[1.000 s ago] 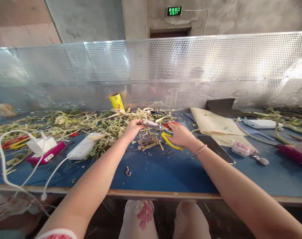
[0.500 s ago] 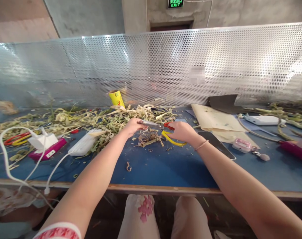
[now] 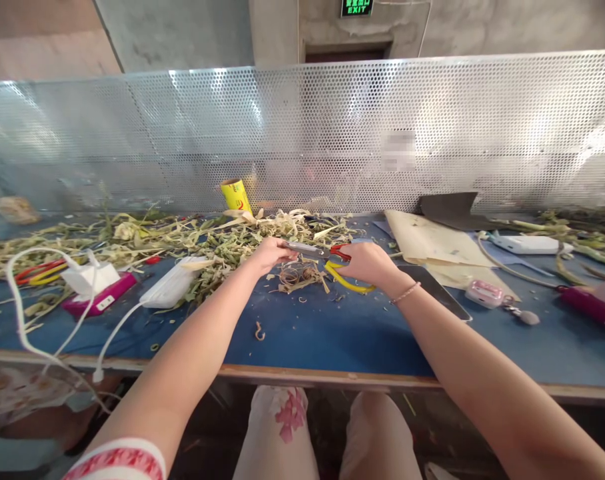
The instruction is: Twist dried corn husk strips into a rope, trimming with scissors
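My right hand (image 3: 368, 261) is closed around the red and yellow handles of a pair of scissors (image 3: 307, 251). The metal blades point left, and their tips reach the fingers of my left hand (image 3: 268, 255). That hand is pinched shut at the tips; whatever sits between its fingers is too small or hidden to name. Below the blades, a little heap of brown curled scraps (image 3: 302, 277) lies on the blue tabletop (image 3: 302, 340). Dried leaves and stalks (image 3: 222, 250) are piled just behind and to the left of my left hand.
At left are a white charger (image 3: 90, 277) on a magenta power strip (image 3: 100, 297), a white power bank (image 3: 175, 283) and loose cables. A yellow roll (image 3: 236, 195) stands by the perforated screen (image 3: 182, 133). Rightward lie a dark phone (image 3: 435, 293), brown paper (image 3: 432, 240) and a pink case (image 3: 484, 293).
Both hands and the scissors keep nearly the same position. The whole view has shifted slightly, with things at left appearing a little farther right.
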Available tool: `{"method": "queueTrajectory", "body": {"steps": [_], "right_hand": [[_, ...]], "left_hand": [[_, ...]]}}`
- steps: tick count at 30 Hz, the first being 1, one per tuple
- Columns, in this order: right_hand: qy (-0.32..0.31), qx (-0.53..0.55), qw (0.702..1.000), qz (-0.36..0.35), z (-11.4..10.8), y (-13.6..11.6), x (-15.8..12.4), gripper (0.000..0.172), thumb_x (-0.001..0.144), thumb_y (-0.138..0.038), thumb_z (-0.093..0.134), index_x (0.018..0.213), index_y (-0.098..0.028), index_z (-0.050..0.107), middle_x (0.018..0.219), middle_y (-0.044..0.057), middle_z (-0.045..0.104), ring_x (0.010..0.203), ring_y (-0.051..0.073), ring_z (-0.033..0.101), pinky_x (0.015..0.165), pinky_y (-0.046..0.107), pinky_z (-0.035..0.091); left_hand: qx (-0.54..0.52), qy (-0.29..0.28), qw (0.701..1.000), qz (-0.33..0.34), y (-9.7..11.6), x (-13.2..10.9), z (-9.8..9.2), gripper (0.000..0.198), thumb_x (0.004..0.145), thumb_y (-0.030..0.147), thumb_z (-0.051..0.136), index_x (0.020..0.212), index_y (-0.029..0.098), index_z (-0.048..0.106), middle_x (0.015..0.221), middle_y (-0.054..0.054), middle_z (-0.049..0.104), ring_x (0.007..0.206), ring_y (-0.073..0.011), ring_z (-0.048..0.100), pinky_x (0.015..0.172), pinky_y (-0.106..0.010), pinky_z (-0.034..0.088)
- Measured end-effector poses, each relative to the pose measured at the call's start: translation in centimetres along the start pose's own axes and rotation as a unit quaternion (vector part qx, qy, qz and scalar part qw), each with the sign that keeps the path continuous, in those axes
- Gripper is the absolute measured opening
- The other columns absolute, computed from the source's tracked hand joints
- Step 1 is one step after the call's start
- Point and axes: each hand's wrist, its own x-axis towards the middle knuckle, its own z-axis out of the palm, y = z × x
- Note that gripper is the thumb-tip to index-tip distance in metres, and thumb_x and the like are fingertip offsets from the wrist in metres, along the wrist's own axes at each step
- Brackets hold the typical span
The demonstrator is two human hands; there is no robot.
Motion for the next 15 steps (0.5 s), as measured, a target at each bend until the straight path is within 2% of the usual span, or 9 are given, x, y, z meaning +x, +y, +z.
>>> {"method": "queueTrajectory", "body": {"steps": [6, 15], "right_hand": [[-0.016, -0.01, 1.0, -0.009, -0.31, -0.26, -0.17, 0.031, 0.072, -0.048, 0.048, 0.062, -0.019, 0.052, 0.059, 0.003, 0.056, 0.055, 0.013, 0.047, 0.049, 0.024, 0.024], [-0.045, -0.013, 0.999, 0.006, -0.74, -0.71, -0.43, 0.035, 0.077, -0.048, 0.045, 0.066, -0.018, 0.058, 0.066, 0.008, 0.06, 0.061, 0.017, 0.055, 0.049, 0.025, 0.028]], "left_hand": [[-0.002, -0.015, 1.0, 0.004, -0.22, 0.24, -0.21, 0.011, 0.058, 0.0, 0.068, 0.061, 0.008, 0.061, 0.054, -0.002, 0.063, 0.055, -0.0099, 0.061, 0.071, -0.028, 0.051], [-0.007, -0.02, 1.0, -0.01, 0.22, -0.28, 0.05, 0.019, 0.052, 0.01, 0.077, 0.057, 0.009, 0.059, 0.052, -0.001, 0.061, 0.053, -0.0088, 0.059, 0.069, -0.026, 0.051]]}}
